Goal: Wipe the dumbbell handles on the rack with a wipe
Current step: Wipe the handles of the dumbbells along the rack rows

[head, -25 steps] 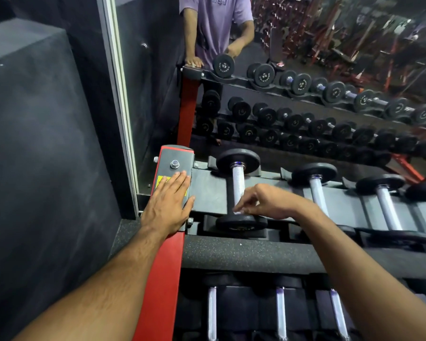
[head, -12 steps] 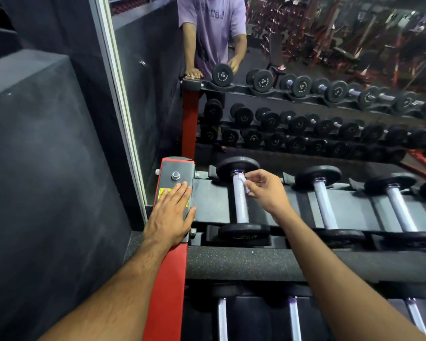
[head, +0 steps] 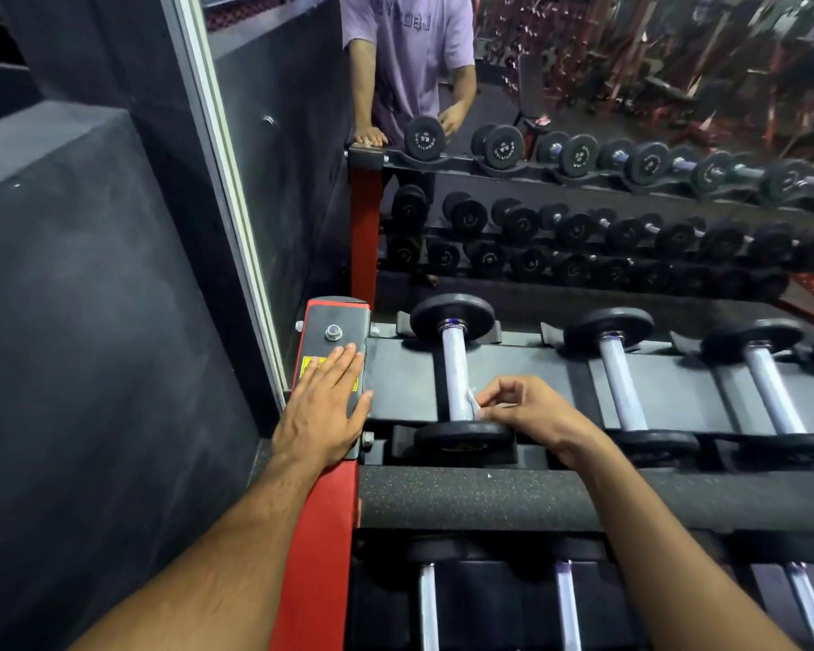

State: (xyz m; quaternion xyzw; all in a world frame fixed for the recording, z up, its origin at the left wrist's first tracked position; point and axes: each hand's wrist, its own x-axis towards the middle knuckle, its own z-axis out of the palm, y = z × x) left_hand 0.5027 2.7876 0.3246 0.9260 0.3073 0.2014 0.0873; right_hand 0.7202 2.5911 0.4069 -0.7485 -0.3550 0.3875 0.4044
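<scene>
The leftmost dumbbell [head: 455, 364] lies on the top shelf of the rack [head: 398, 382], its silver handle running away from me between two black plates. My right hand [head: 525, 408] pinches a small white wipe [head: 473, 400] against the near end of that handle, just above the front plate. My left hand [head: 325, 411] rests flat, fingers straight, on the rack's grey and red end post [head: 334, 321]. Further dumbbells [head: 619, 368] lie in a row to the right.
A mirror [head: 583, 133] behind the rack reflects a person in a purple shirt and the dumbbell rows. A dark padded wall block [head: 90, 321] stands at the left. A black foam bar [head: 489, 500] crosses below the top shelf, with a lower row of dumbbell handles [head: 567, 603] beneath.
My right hand slid the wipe from the near end to the far end of the handle, then back to the near end. The left hand has stayed on the end post.
</scene>
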